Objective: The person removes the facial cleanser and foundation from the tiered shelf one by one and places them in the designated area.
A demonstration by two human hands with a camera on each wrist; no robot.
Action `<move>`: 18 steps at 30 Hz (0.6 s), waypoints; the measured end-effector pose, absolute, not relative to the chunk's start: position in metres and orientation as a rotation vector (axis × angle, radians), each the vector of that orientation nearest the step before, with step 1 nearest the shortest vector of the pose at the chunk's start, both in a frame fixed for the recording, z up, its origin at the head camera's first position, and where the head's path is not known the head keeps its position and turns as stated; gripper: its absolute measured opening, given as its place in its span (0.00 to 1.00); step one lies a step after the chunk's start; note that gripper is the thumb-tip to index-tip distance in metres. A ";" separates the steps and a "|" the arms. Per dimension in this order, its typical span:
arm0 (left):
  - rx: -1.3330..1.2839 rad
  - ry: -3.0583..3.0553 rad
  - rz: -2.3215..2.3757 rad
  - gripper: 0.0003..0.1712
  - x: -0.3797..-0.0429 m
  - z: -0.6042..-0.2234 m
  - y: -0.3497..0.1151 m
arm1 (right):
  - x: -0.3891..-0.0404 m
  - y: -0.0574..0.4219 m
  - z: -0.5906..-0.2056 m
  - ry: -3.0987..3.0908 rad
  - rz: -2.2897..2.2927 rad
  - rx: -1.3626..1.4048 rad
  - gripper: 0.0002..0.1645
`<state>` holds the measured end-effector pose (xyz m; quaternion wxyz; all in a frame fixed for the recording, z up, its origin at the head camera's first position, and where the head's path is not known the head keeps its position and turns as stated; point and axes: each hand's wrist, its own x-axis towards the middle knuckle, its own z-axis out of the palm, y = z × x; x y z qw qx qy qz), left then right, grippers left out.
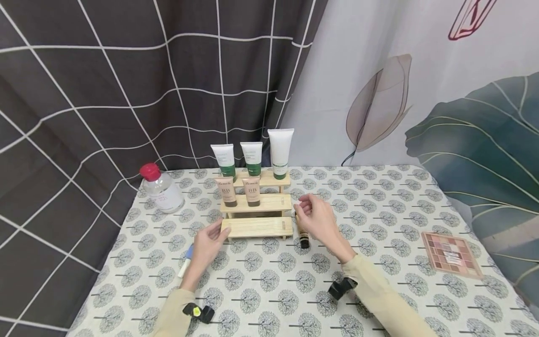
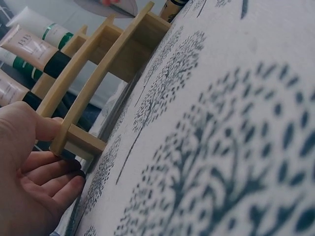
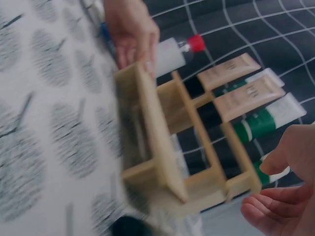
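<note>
A three-step wooden display rack (image 1: 257,228) stands on the table. My left hand (image 1: 207,246) grips the left end of its lowest step, with the thumb on top and fingers curled beneath in the left wrist view. Two beige BB cream tubes (image 1: 252,192) stand on the middle step. On the top step are two white-and-green tubes (image 1: 253,161) and a taller white tube (image 1: 280,152). Beside the rack's right end hovers my right hand (image 1: 321,220), fingers loosely bent, with nothing between thumb and fingers in the right wrist view. A tan-and-black cylindrical container (image 1: 303,239) is partly hidden behind it.
A clear bottle with a red cap (image 1: 164,191) stands at the back left. An eyeshadow palette (image 1: 452,255) lies at the right. Partly covered by the left forearm is a blue-and-white item (image 1: 186,262). Dark checked and pale curtains hang behind the tree-patterned tablecloth (image 1: 269,285).
</note>
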<state>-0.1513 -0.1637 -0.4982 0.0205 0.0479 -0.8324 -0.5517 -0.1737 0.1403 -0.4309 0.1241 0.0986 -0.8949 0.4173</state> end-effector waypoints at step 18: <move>0.157 -2.595 -1.703 0.33 -0.151 -0.498 -0.164 | -0.204 0.082 -0.417 -2.521 1.476 0.492 0.25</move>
